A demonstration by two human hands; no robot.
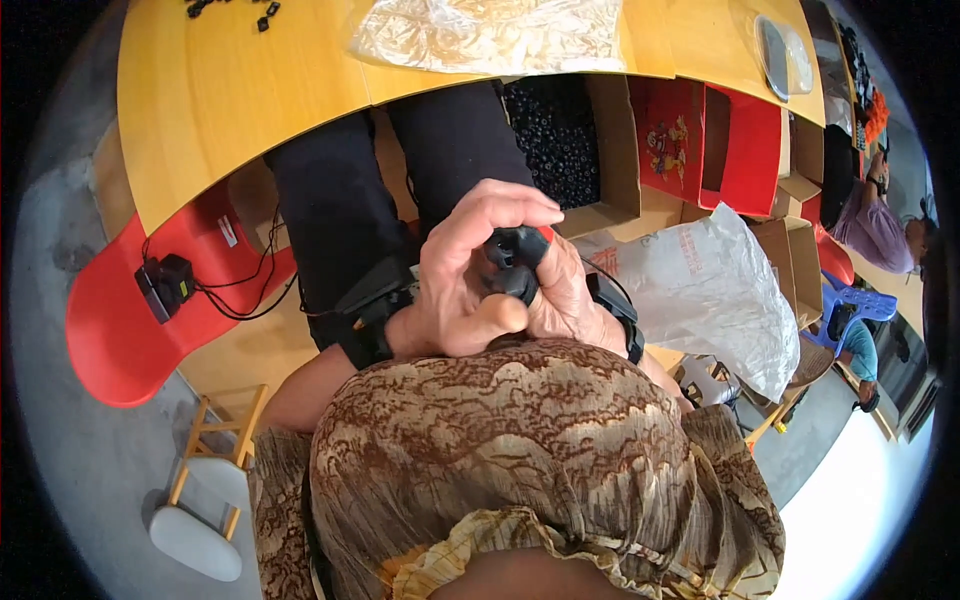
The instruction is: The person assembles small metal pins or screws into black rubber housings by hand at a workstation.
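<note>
My left hand and my right hand are cupped together in front of my chest, above my lap. Between them sits a small black part with rounded edges and a dark hollow. A bit of red shows at its upper right edge. The fingers of my left hand curl over its far side, and the thumb lies along the near side. My right hand closes on it from the right. Palms and several fingertips hide much of the part, so its exact kind cannot be told. Black devices with cables are strapped around both wrists.
An open carton full of small black rings stands beyond my hands, beside a red box. A plastic bag lies right. The yellow table bears clear film. A red chair stands left; other people are far right.
</note>
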